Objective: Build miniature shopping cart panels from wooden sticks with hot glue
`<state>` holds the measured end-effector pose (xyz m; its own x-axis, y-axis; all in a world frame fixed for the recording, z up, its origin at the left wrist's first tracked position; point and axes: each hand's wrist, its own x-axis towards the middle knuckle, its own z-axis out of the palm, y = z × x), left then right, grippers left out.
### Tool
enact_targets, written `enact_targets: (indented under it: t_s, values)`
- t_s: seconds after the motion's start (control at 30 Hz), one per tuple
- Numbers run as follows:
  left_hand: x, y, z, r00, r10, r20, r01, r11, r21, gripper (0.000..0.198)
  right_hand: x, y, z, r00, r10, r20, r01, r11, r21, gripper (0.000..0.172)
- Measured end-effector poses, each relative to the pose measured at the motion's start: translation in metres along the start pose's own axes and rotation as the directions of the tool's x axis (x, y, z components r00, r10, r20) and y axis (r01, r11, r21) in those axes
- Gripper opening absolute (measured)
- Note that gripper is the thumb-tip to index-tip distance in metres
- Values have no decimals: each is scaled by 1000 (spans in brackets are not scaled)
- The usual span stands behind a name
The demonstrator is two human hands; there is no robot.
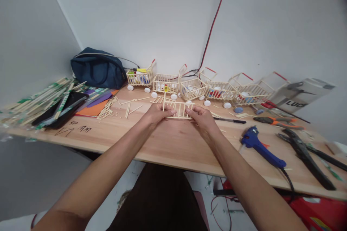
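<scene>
Between my two hands, just above the wooden table (173, 144), is a small frame of thin wooden sticks (180, 109) with several crossbars. Its left end is pinched in my left hand (159, 113), where one longer stick rises. My right hand (200, 115) grips the right end with thumb and fingers. Behind the frame stands a row of miniature stick-built shopping carts, among them one cart (166, 83) with white wheels and small items inside. Another cart (193, 88) stands beside it. The fingertips behind the frame are partly hidden.
A blue glue gun (261, 148) lies at right, near black-handled pliers (306, 158) and orange-handled pliers (279, 121). A black pen (230, 120) lies beyond my right hand. At left are cut sticks (107, 110), packaged chopsticks (40, 97) and a blue bag (97, 68).
</scene>
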<state>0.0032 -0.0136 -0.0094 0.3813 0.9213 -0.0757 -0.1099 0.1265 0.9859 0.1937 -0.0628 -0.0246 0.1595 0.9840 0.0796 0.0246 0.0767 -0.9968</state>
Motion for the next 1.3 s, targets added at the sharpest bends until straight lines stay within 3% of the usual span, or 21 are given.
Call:
enact_targets:
  t_s: [0.23,0.4,0.67,1.17,1.3]
  values:
    - [-2,1,1,1000,-11,12,11,1000,-22,40,-2,-5,2,1000,16,-21,-16,999,-30,39]
    - [-4,6,5,999,-2,-37,-2,993,-114,45,-1,-3,2,1000,17,15,-17,999,30,36]
    - [-3,9,6,996,24,-84,-31,995,-90,38,-1,-1,3,1000,13,14,-13,998,57,36]
    - [-4,10,4,999,8,-43,-12,994,-108,40,-1,-1,2,1000,4,-2,-4,999,-33,40]
    - [0,11,1,997,55,-53,-61,990,-127,38,-2,-2,3,1000,15,-1,-15,999,-39,41]
